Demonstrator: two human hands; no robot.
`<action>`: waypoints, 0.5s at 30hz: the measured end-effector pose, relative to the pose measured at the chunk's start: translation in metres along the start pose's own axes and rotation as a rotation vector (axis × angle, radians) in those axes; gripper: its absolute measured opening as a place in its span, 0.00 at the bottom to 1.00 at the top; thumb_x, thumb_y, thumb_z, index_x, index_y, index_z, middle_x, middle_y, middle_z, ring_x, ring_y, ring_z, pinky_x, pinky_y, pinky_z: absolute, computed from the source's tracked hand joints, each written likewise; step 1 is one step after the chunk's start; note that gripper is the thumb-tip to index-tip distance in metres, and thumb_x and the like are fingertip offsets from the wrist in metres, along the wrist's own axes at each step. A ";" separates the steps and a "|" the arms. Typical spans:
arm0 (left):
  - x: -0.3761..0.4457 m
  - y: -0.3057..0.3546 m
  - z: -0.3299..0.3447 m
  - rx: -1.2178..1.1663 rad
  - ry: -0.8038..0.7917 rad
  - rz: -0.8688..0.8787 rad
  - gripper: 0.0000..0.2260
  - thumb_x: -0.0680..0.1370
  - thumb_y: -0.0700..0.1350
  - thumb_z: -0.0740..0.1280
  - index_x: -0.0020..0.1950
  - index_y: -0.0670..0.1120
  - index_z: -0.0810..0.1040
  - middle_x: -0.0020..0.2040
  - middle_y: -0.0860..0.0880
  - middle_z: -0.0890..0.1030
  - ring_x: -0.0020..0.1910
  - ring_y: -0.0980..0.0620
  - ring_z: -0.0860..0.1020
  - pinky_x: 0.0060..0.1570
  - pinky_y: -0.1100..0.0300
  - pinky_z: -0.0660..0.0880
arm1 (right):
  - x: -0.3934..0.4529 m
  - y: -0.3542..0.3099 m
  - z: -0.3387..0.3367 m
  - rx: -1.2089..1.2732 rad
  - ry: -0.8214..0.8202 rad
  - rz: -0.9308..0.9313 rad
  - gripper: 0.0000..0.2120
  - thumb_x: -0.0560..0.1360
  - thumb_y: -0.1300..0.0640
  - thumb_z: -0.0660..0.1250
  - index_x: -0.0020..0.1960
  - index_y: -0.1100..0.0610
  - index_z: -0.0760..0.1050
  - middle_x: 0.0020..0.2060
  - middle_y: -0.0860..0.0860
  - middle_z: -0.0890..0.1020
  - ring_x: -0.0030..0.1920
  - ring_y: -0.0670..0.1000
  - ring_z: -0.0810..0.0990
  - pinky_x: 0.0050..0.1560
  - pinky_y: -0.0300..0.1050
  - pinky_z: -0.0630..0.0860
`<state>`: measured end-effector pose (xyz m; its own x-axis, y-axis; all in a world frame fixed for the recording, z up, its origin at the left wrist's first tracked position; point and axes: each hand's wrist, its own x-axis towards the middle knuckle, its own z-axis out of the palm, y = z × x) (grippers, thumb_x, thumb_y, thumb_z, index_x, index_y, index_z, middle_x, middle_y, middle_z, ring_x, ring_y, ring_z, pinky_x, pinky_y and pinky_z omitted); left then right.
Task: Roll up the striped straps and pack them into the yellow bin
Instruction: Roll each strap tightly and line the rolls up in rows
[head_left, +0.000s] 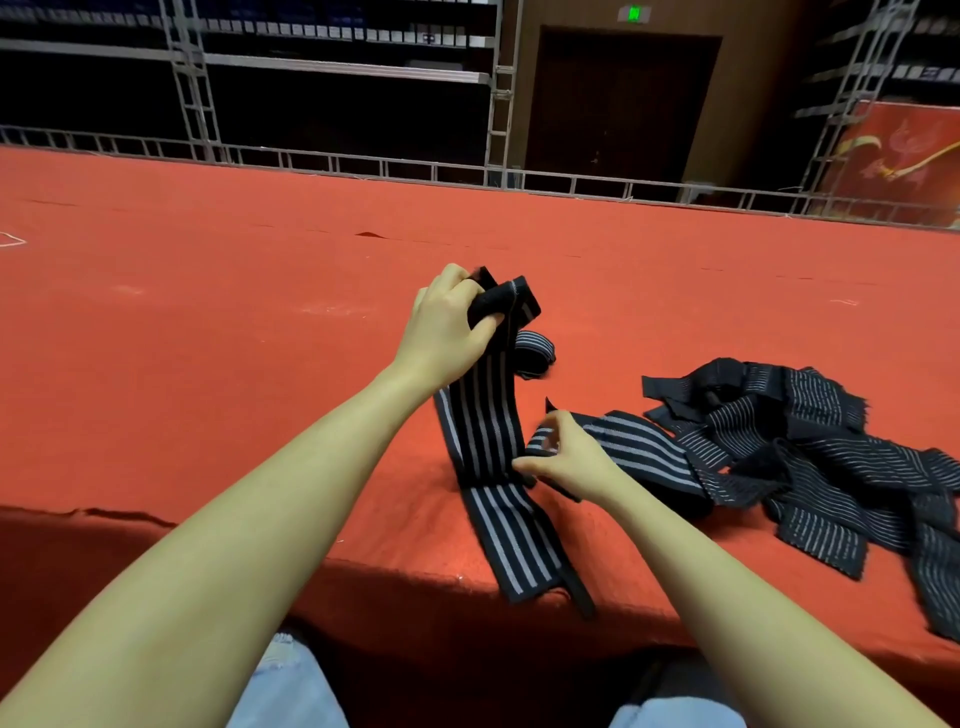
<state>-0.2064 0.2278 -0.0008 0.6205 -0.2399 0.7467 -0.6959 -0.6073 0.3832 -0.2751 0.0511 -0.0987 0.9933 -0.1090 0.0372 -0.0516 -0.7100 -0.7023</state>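
Strap (488, 415) top gripped by L hand (447, 332); R hand (566, 457) pinches mid.

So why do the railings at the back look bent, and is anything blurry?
Head view: the wide-angle lens bows the railing; the rolled strap beyond the left hand looks smeared; the red surface is evenly lit, its front edge shadowed.
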 end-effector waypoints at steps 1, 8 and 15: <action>0.001 0.000 -0.001 -0.010 -0.004 0.009 0.07 0.75 0.42 0.69 0.47 0.38 0.77 0.47 0.45 0.72 0.42 0.49 0.68 0.47 0.56 0.63 | 0.004 -0.001 0.000 0.108 -0.007 -0.023 0.35 0.70 0.50 0.75 0.70 0.56 0.63 0.60 0.52 0.72 0.57 0.49 0.72 0.49 0.38 0.70; 0.013 -0.010 -0.009 0.007 -0.023 0.053 0.07 0.74 0.42 0.69 0.45 0.38 0.77 0.45 0.48 0.70 0.41 0.44 0.73 0.44 0.54 0.67 | 0.025 -0.016 0.006 0.297 -0.090 -0.146 0.07 0.74 0.59 0.70 0.51 0.58 0.77 0.46 0.49 0.81 0.47 0.47 0.78 0.50 0.45 0.74; 0.022 -0.026 -0.025 0.173 0.006 0.000 0.07 0.74 0.41 0.68 0.45 0.37 0.77 0.48 0.42 0.73 0.46 0.42 0.73 0.48 0.54 0.66 | 0.019 -0.058 -0.002 0.390 -0.346 -0.216 0.08 0.75 0.61 0.68 0.41 0.60 0.70 0.25 0.56 0.74 0.26 0.53 0.78 0.37 0.42 0.75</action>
<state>-0.1836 0.2569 0.0197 0.6180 -0.2353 0.7501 -0.6228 -0.7288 0.2846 -0.2533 0.0888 -0.0564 0.9564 0.2915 0.0202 0.1333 -0.3735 -0.9180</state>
